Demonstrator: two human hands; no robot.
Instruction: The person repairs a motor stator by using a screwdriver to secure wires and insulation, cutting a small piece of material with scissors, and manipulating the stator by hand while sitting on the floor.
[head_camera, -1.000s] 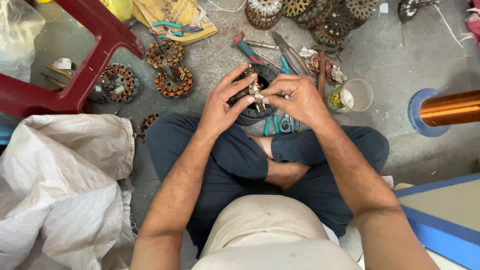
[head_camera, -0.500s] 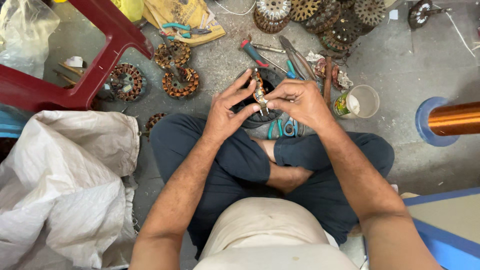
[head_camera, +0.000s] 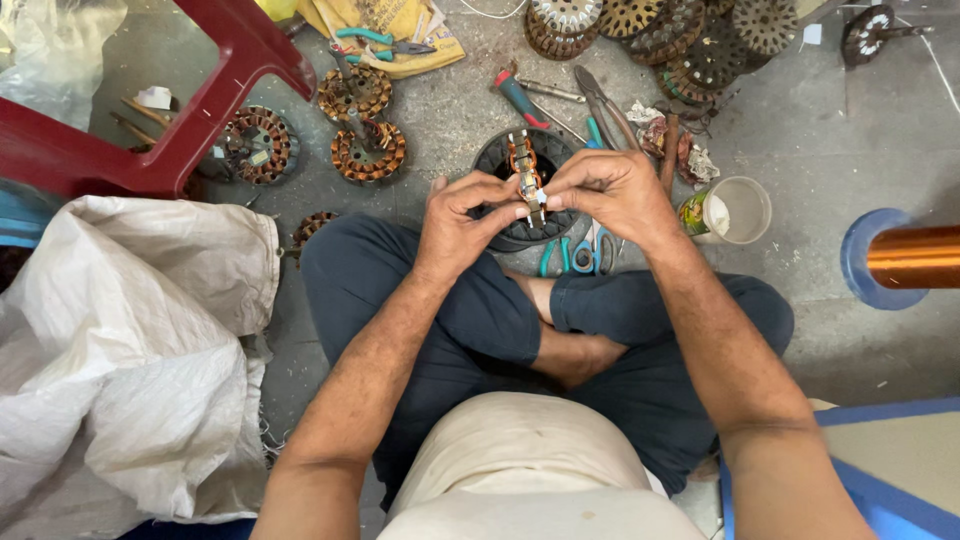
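I sit cross-legged on a concrete floor. Both hands are raised over my knees, pinching a small copper-wound coil piece (head_camera: 526, 177) with white and orange bits. My left hand (head_camera: 462, 223) grips its lower part with thumb and fingers. My right hand (head_camera: 611, 188) holds it from the right side. Directly below it on the floor lies a dark round stator ring (head_camera: 497, 159). Blue-handled scissors (head_camera: 587, 250) lie by my shin.
Copper-wound stators (head_camera: 368, 152) lie to the left and several more are stacked at the top (head_camera: 690, 40). A red plastic stool (head_camera: 205, 95), a white sack (head_camera: 130, 350), a plastic cup (head_camera: 740, 208), a copper wire spool (head_camera: 905, 257), pliers (head_camera: 385, 42) and a screwdriver (head_camera: 520, 97) surround me.
The view has shifted slightly downward. My hands stay on the coil piece, with the fingers reworking their grip; the piece now stands more upright between them.
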